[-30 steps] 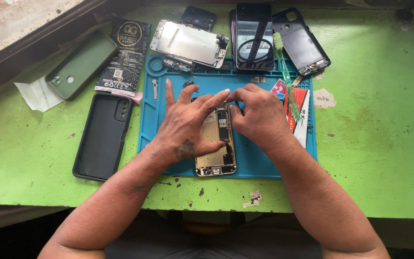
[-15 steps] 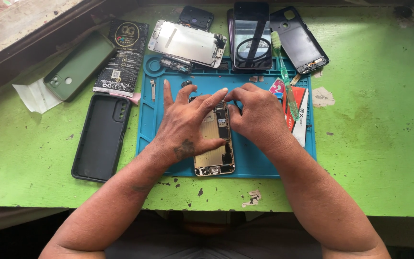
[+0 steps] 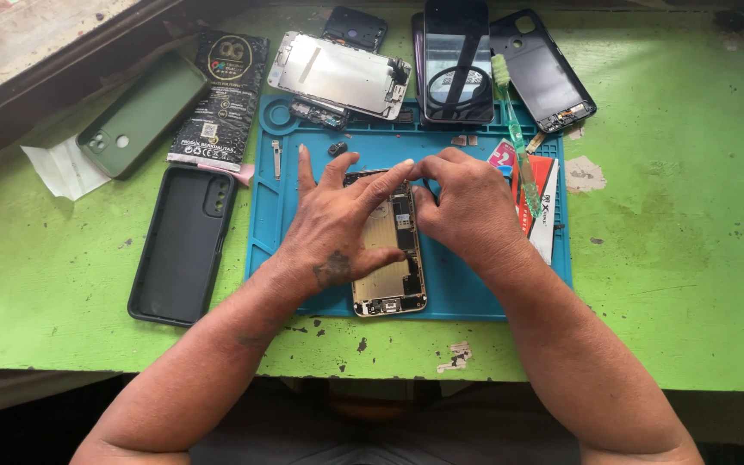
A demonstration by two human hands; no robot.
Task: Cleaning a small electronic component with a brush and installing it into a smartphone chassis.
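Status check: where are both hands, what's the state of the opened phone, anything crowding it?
Left hand pressing down on opened phone. Right hand pinching at its upper edge. Phone flat on blue mat. Green brush alongside, clear.

The far edge of the blue mat (image 3: 269, 232) is crowded by a screen assembly (image 3: 337, 73), phones and a green brush (image 3: 514, 129); the green table (image 3: 682, 241) on the right side is open.
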